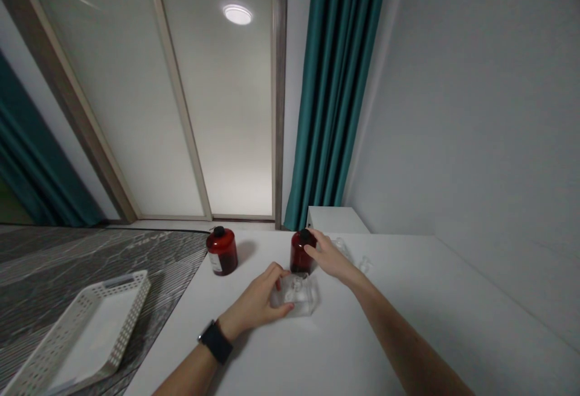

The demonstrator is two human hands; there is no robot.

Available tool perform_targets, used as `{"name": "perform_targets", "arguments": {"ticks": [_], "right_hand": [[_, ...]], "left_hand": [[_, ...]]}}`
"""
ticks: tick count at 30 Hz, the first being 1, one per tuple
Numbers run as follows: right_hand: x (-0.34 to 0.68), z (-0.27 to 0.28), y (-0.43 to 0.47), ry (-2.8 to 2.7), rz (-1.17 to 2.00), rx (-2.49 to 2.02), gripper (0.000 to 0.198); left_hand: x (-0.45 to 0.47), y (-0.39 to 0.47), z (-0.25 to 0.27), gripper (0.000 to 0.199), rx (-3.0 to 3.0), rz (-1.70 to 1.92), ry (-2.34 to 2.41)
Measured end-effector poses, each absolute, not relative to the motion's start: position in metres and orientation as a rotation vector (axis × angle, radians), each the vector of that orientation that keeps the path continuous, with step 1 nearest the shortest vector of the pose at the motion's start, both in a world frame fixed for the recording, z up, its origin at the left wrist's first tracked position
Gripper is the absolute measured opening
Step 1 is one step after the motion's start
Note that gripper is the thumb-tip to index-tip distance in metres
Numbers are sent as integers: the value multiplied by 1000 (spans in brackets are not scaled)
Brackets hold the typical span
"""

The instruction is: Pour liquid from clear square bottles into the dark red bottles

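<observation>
Bottles on white tabletop, curtain beyond

You face frosted panels showing a bright round light, with teal curtains either side, a pale wall on your right, and grey floor, perhaps carpeted, on your left.

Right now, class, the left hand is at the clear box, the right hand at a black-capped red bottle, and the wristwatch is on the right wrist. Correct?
Not quite: the head view shows the wristwatch on the left wrist. The left hand is at the clear box, the right hand at a black-capped red bottle.
</observation>
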State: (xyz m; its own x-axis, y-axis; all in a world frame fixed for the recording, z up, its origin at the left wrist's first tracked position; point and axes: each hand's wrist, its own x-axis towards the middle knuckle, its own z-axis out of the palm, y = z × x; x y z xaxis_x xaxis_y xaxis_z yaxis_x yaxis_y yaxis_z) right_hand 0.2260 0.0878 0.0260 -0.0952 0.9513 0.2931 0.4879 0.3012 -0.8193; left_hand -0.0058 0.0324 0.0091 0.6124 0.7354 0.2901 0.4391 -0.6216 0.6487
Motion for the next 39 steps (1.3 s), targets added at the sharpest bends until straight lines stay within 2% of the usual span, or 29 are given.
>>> {"name": "perform_targets", "arguments": {"ticks": [10,15,20,25,32,39], "right_hand": [[202,28,115,-1551,774,-1352,40],[194,27,125,-1487,819,-1347,51],[211,35,115,-1582,922,-1257,49],[233,42,109,-1679,974,-1254,60],[222,36,116,-1763,881,-1176,79],[193,17,133,-1632,646,-1294,67]], "left_hand": [[-5,31,11,38,2314,760,928],[-6,31,10,37,2310,761,942],[-6,31,11,39,2304,746,949],[-6,31,12,42,2295,734,948],[-6,31,14,41,2313,721,946],[-6,32,8,42,2327,728,962]]}}
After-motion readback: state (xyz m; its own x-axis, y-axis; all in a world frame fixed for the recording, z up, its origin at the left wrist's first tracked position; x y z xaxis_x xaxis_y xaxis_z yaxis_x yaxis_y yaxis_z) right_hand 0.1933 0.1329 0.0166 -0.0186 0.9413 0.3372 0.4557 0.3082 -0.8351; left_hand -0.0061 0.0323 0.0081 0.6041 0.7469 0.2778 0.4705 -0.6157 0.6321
